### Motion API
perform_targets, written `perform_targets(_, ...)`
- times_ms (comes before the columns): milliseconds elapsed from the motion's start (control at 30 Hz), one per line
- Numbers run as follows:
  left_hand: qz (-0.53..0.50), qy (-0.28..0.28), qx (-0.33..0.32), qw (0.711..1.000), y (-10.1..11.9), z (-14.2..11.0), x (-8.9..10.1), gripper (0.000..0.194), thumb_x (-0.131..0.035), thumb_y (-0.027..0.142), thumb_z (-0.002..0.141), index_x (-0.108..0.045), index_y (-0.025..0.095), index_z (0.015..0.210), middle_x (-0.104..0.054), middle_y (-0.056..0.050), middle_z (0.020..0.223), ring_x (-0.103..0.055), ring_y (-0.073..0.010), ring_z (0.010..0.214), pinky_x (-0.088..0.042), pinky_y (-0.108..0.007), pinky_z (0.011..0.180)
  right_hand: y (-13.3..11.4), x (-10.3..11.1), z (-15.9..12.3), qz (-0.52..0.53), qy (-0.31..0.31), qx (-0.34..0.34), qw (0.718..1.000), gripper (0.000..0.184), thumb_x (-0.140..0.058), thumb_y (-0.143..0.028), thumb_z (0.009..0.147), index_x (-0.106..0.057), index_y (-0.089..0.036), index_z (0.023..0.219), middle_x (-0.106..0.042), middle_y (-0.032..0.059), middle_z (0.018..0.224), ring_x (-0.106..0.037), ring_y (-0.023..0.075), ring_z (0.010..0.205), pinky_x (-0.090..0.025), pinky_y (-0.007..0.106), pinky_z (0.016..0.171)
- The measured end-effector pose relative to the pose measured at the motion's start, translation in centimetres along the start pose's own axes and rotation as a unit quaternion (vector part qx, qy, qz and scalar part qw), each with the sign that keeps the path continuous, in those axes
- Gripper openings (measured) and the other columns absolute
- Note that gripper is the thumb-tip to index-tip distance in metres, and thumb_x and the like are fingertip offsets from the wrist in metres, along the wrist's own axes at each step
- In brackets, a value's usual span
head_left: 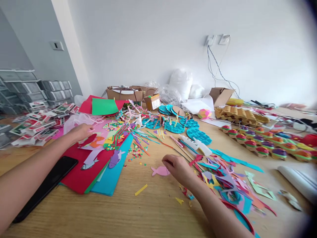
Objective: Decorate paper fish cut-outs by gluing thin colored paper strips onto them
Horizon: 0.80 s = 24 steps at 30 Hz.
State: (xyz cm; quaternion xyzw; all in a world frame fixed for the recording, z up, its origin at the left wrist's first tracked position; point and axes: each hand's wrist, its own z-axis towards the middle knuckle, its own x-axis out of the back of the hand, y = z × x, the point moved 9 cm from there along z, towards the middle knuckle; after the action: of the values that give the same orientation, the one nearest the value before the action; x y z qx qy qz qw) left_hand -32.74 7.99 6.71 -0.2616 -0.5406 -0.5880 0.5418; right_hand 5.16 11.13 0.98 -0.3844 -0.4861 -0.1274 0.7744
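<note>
My left hand [81,132] reaches over the stack of coloured paper, its fingers drawn together at the edge of a pink sheet; what they hold, if anything, is hidden. Just below it lie a dark red paper piece [88,140] and an orange paper fish [97,142]. A purple paper fish [115,159] and a grey-blue one [89,164] rest on the red sheet [74,178]. My right hand [177,167] is curled closed low over the table, its fingertips turned under. Beside it, partly covered by the hand, is a pink paper fish [160,171].
A black phone [47,188] lies under my left forearm. Paper scraps [228,178] and red-handled scissors [241,215] are by my right forearm. Glue bottles [202,146], blue egg-tray pieces [199,135] and painted egg-carton rows [262,151] stand further back. White-and-green boxes [37,124] are piled left.
</note>
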Motion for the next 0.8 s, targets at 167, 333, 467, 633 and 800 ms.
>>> perform_targets(167,0.044,-0.066,-0.115,0.990,8.5,-0.7,-2.7,0.025,-0.044,0.022,0.081,-0.060,0.010,0.095,-0.063,-0.010,0.103,-0.054,-0.0259,0.096,-0.038,-0.040,0.087,0.8,3.3,-0.1,0.014,0.109,-0.022,0.994,0.014,-0.048,-0.014,0.077,-0.061,-0.017,0.073,-0.063,0.0014,0.067,-0.055,0.0121,0.061,-0.036,0.020,0.056)
perform_targets(333,0.016,-0.186,-0.306,0.934,20.7,-7.4,-9.1,0.025,-0.041,0.016,0.082,-0.062,0.019,0.095,-0.064,-0.005,0.100,-0.058,-0.0190,0.095,-0.042,-0.028,0.084,-0.1,5.7,-1.4,-0.024,0.097,-0.041,0.994,0.012,-0.050,-0.013,0.077,-0.061,-0.017,0.074,-0.063,0.0009,0.068,-0.054,0.0118,0.062,-0.035,0.021,0.056)
perform_targets(467,-0.043,-0.217,-0.366,0.904,25.4,-12.0,-13.4,0.030,-0.038,0.011,0.082,-0.060,0.020,0.101,-0.062,-0.006,0.107,-0.056,-0.0182,0.100,-0.044,-0.028,0.085,-1.4,6.6,-4.2,-0.089,0.023,-0.047,0.995,0.016,-0.046,-0.013,0.080,-0.061,-0.018,0.077,-0.063,0.0023,0.075,-0.055,0.0125,0.067,-0.034,0.021,0.058)
perform_targets(633,-0.027,-0.244,-0.364,0.899,25.6,-14.0,-17.4,0.047,-0.046,0.015,0.079,-0.044,0.023,0.125,-0.045,-0.008,0.133,-0.041,-0.0229,0.121,-0.035,-0.038,0.098,-0.8,5.4,-7.8,-0.107,-0.052,-0.088,0.989,0.019,-0.043,-0.015,0.083,-0.059,-0.019,0.073,-0.062,0.0019,0.075,-0.055,0.0121,0.066,-0.032,0.022,0.056)
perform_targets(800,0.030,-0.248,-0.337,0.908,25.3,-15.1,-17.2,0.045,-0.050,0.020,0.079,-0.046,0.019,0.124,-0.046,-0.011,0.132,-0.039,-0.0273,0.122,-0.030,-0.046,0.101,0.0,4.4,-8.2,-0.102,-0.071,-0.097,0.988,0.020,-0.043,-0.014,0.081,-0.060,-0.018,0.072,-0.063,0.0023,0.074,-0.055,0.0120,0.064,-0.032,0.022,0.056)
